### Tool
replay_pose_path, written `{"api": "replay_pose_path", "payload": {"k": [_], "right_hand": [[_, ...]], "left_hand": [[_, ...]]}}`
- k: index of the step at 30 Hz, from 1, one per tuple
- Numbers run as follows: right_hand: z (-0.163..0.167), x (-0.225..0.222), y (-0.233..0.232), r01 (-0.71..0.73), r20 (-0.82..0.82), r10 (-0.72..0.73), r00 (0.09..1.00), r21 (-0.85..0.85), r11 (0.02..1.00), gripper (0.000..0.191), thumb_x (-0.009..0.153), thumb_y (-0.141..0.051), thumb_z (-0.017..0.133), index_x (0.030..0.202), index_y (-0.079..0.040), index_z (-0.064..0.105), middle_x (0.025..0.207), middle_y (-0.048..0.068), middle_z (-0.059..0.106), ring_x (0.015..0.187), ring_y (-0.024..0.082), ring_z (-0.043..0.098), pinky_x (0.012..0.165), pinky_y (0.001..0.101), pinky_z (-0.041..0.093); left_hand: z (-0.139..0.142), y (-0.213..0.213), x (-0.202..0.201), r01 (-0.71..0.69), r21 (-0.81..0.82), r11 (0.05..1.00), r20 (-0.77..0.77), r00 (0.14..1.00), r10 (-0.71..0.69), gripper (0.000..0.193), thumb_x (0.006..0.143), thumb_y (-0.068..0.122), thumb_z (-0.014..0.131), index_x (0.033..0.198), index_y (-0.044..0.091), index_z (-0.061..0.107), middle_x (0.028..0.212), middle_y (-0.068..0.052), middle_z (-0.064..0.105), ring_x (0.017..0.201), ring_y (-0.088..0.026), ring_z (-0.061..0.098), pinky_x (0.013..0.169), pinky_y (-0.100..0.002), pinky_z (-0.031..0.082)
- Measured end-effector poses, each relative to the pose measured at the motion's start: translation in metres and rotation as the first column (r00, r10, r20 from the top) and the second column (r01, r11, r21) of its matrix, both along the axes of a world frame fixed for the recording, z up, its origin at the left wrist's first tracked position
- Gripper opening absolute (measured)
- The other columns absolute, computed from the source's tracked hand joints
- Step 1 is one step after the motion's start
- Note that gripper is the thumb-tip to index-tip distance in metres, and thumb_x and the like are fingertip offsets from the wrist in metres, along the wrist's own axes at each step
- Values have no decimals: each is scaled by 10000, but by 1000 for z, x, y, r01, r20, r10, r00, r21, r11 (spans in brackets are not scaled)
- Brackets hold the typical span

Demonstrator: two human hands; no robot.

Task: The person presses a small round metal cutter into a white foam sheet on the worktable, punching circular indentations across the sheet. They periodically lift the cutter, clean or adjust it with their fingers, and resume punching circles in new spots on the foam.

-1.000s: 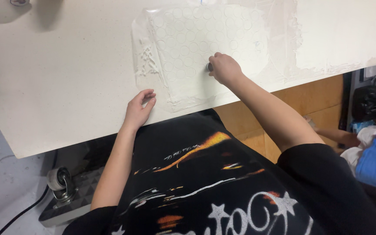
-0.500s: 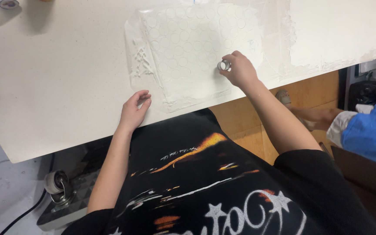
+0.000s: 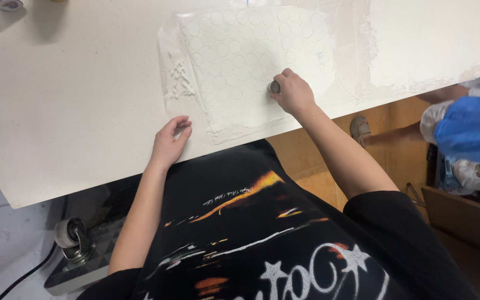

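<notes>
Right hand [image 3: 294, 93] pressing round cutter [image 3: 274, 86] into white sheet [image 3: 251, 61], left hand [image 3: 169, 143] beside

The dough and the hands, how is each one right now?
Dough sheet: rolled flat on the table, covered in round cut marks.
Round cutter: pressed onto the dough.
Right hand: closed around the cutter.
Left hand: empty, resting at the table's edge.

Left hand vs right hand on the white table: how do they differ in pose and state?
The right hand grips a small round metal cutter pressed on the thin white dough sheet; the left hand holds nothing. Right is fisted; left lies loosely open at the white table edge. Both are bare.
</notes>
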State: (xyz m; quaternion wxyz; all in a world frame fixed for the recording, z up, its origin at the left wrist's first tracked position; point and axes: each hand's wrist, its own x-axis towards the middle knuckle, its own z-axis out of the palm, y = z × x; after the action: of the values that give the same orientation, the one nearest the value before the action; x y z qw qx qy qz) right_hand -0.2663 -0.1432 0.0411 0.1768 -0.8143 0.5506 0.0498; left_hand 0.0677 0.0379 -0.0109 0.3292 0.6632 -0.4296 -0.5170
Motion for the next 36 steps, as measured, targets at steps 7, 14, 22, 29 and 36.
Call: {"api": "replay_pose_path", "payload": {"k": [7,14,22,29,36], "right_hand": [[6,5,-5,-6,-59,10,998,57,998,366,800,-227,870,1058,-27,704,1067,132,646,955,357,660,797,453,548],[4,3,-13,-171,-47,170,984,-2,985,323,795,-225,848,954,-11,666,1022,163,655,974,377,656,810,468,545],[17,10,-16,-30,-140,48,989,129,991,395,853,-354,849,935,0,694,984,186,697,941,375,668,811,472,542],[54,-38,-11,426,180,-458,871,189,885,365,827,-258,859,1092,-28,758,1045,117,760,881,232,725,802,368,578],[20,-51,-2,252,191,-262,946,75,965,435,769,-173,865,1159,-20,750,1083,155,728,841,257,701,764,387,570]], "left_hand": [[1,0,0,-2,9,1000,7,1000,2,384,965,228,676,1312,66,643,1220,-81,753,1194,-200,695,937,-349,545],[-1,-2,-1,-5,-39,999,5,1000,5,385,971,219,674,1311,41,636,1218,-97,749,1196,-209,692,993,-339,526],[-5,2,-1,-6,-63,998,13,1000,6,385,971,205,674,1315,37,637,1214,-101,750,1192,-212,694,1014,-335,516],[-6,2,0,-19,-47,999,21,1000,20,374,969,201,675,1306,42,640,1209,-93,751,1185,-204,695,1009,-333,518],[-2,1,2,-7,-22,1000,24,1000,7,375,973,197,674,1312,41,642,1205,-93,754,1183,-205,692,1027,-342,504]]}}
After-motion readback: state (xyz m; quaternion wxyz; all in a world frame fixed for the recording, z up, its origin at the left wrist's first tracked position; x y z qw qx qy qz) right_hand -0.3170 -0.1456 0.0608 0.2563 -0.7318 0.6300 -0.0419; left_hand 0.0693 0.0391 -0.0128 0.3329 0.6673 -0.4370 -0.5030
